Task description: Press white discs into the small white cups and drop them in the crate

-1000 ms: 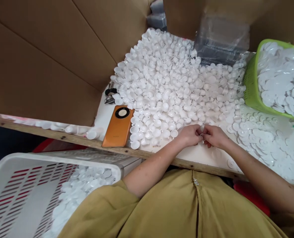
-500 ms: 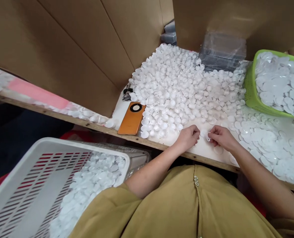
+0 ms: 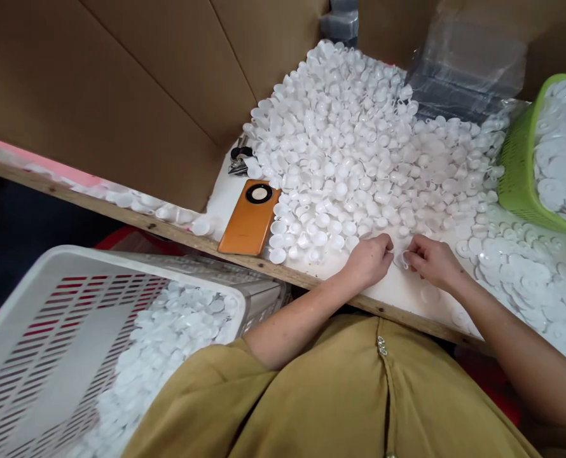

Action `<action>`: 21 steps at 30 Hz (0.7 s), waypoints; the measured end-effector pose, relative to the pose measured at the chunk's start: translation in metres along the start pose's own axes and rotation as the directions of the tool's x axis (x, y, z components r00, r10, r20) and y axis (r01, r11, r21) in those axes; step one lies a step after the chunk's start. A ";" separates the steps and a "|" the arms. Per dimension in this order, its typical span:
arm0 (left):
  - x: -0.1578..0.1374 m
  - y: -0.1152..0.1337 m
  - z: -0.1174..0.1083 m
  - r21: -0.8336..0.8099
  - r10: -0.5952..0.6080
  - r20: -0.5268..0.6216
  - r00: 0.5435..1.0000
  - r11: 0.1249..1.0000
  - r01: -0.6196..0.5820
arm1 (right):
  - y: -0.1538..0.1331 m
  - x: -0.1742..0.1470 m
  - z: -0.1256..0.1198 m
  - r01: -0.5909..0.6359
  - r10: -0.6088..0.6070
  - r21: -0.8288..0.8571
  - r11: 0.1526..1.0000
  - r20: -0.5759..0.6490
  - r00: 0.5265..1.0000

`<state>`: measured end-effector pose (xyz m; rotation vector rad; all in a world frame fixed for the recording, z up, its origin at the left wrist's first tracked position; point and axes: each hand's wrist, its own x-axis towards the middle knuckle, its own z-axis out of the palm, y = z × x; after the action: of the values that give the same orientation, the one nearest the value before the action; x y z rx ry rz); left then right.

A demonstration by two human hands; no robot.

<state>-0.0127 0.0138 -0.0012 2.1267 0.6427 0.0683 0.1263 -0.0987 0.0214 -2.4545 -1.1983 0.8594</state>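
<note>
A: Where is the small white piece (image 3: 401, 258)?

B: Pinched between the two hands, just right of the orange phone (image 3: 249, 218), above the tabletop (image 3: 407, 299). The left hand (image 3: 369, 261) has its fingers curled shut on one edge; the right hand (image 3: 433, 261) grips the other edge with its fingers.

A: How would it handle?

B: I judge it light, thin moulded plastic, fairly stiff and a little slick. Best held by the rim, fingertips only.

A: And around the phone?

B: Behind and to its right, a heap of white cups (image 3: 354, 146); farther right, flat white discs (image 3: 516, 273) and a green basket (image 3: 516, 172). Below it, a white crate (image 3: 96, 331).
</note>
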 end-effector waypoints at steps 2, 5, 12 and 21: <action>-0.001 -0.001 -0.001 -0.023 0.009 0.016 1.000 1.000 -0.009 | -0.004 0.000 0.002 0.033 -0.032 -0.076 0.997 0.012 0.999; -0.004 -0.003 -0.004 -0.123 0.051 0.079 0.996 0.992 -0.041 | -0.012 -0.001 0.005 0.108 -0.110 -0.260 0.960 0.009 0.994; -0.003 -0.001 -0.009 -0.241 0.035 0.145 0.989 0.971 0.001 | -0.015 -0.002 0.010 0.159 -0.147 -0.414 0.896 0.060 0.987; 0.007 -0.003 -0.013 -0.313 -0.039 0.250 0.968 0.942 0.119 | -0.015 0.001 0.009 0.116 -0.108 -0.215 0.970 0.046 0.993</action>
<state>-0.0116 0.0278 0.0030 1.7527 0.5315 -0.1198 0.1116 -0.0890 0.0214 -2.5181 -1.5002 0.7780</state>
